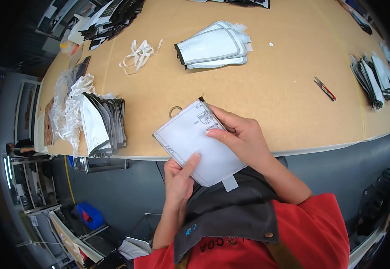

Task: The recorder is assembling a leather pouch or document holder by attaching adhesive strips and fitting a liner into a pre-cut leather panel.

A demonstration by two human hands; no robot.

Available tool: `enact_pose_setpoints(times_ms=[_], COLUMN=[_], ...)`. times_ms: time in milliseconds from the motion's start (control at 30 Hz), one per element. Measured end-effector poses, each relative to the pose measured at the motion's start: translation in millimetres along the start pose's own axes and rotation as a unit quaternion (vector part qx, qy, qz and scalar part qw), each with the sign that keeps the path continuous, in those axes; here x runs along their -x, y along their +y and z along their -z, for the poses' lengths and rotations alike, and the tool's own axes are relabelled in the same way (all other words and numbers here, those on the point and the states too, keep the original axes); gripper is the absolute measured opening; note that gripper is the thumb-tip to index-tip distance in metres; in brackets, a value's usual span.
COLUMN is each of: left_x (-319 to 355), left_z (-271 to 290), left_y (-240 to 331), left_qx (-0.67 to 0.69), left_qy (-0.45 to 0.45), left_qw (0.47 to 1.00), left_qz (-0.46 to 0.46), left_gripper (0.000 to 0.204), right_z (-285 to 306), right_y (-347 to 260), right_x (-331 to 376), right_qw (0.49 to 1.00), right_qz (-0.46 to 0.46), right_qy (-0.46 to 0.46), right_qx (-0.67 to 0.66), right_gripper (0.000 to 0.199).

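Observation:
Both of my hands hold a flat white panel (187, 134) over the table's near edge. Its face carries printed outlines and small marks, and a grey tab (230, 183) sticks out at its lower edge. My left hand (180, 179) grips the lower left side, thumb on top and fingers underneath. On the upper right side, my right hand (242, 136) pinches the panel with its thumb on the face and fingers behind. Just beyond the panel's upper edge shows a metal ring (175, 110); whether it is attached cannot be made out.
On the brown table (267, 98) lie white panels with dark edges (213, 47), a tangled white tape (140, 56) and red-handled thread snips (325, 88). Stacked panels stand at left (103, 123) and right (372, 80). Dark pieces (112, 20) are heaped at far left.

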State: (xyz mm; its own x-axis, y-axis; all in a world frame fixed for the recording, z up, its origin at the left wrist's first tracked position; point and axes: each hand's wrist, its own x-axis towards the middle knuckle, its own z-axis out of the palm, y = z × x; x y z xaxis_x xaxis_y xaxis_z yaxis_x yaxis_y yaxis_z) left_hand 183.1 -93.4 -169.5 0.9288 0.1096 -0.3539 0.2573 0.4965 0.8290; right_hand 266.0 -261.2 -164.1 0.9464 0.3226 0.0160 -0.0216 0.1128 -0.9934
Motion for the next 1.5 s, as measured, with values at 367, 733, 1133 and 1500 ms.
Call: enact_pose_setpoints(times_ms=[367,733,1133,1500], left_x=[6,-3,-20,-7], left_z=[-4,-11,1,-2], left_y=[-7,4,-2,-4], left_qx=[-0.01,-0.089,-0.405,-0.335], left_qy=[-0.005,-0.021,0.073,0.08], left_qw=[1.0,0.994,0.861,0.921], left_qz=[0.01,-0.058,-0.299,-0.183], left_gripper=[0.024,0.035,0.049,0.037], right_z=[-10,14,-10,7], right_y=[3,16,41,39], right_x=[0,7,27,16], right_qw=[0.947,0.981,0.976,0.964], right_qz=[0.174,-0.134,-0.073,-0.058], right_qy=[0.084,-0.055,0.068,0.116], right_qx=[0.257,-0.131,-0.191,-0.233], right_gripper=[0.054,0.037,0.033,0.037])
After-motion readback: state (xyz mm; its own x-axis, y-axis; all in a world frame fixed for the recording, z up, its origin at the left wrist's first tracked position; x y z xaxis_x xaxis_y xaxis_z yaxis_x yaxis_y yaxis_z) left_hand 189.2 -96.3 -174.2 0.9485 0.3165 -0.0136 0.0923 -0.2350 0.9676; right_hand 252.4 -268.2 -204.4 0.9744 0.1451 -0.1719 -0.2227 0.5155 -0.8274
